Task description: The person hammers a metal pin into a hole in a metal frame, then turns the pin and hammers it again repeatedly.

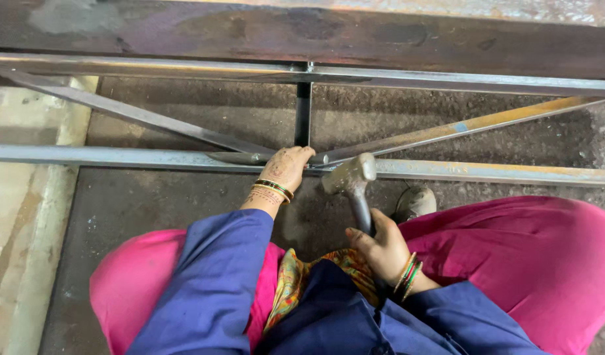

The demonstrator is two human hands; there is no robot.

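My left hand (pixel 287 167) rests on the near rail of a welded steel frame (pixel 118 156), fingers curled over it where a short upright post (pixel 303 115) and two slanted braces meet. My right hand (pixel 381 248) grips the handle of a hammer (pixel 350 176). The hammer's worn steel head hangs just above the near rail, a little right of my left hand. Both wrists carry bangles and blue sleeves cover my forearms.
The frame's far rail (pixel 447 80) runs along a rusty steel beam (pixel 315 36). Dark gritty floor (pixel 184 204) lies beneath. A pale concrete strip (pixel 26 217) borders the left. My pink-clad knees (pixel 545 256) and a dusty shoe (pixel 415 202) are close to the rail.
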